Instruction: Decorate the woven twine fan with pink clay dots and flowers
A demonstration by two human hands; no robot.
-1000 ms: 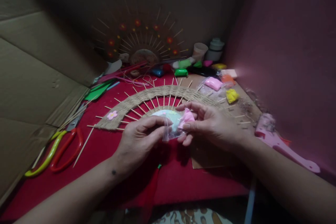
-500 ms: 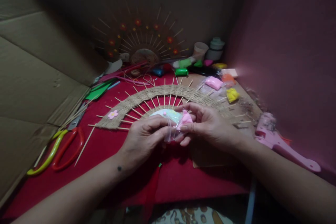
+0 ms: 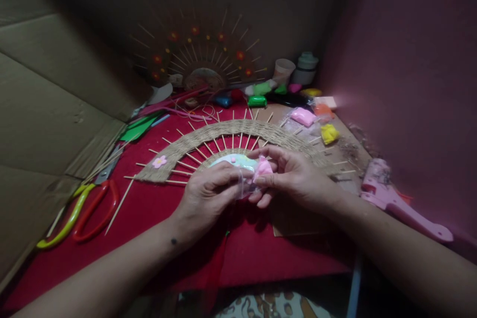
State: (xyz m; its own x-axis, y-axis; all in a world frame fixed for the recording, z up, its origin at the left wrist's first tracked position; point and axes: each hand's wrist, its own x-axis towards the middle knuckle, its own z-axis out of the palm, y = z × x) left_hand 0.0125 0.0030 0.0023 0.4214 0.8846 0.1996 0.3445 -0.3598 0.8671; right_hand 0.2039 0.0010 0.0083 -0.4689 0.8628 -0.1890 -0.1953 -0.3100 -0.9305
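My left hand (image 3: 214, 189) pinches the left edge of a small clear plastic bag (image 3: 244, 184). From the other side my right hand (image 3: 294, 174) holds the same bag, with pink clay (image 3: 263, 168) in it between thumb and fingers. Both hands are just above the lower middle of a woven fan (image 3: 208, 131) with thin wooden sticks. A pink flower (image 3: 159, 161) sits on the fan's left end. Partly hidden by my fingers, a pale green-blue piece (image 3: 227, 160) with a small pink dot lies at the fan's centre.
Scissors (image 3: 97, 208) with yellow and red handles lie at the left. A pink glue gun (image 3: 406, 208) is at the right. Packs of pink (image 3: 303, 117) and yellow clay (image 3: 330, 134) rest behind the fan. A finished fan (image 3: 204, 54) stands at the back, near a cup (image 3: 284, 70).
My left fingers have shifted slightly right along the bag, nearer the pink clay. Less of the bag shows between the hands. The view has moved very slightly.
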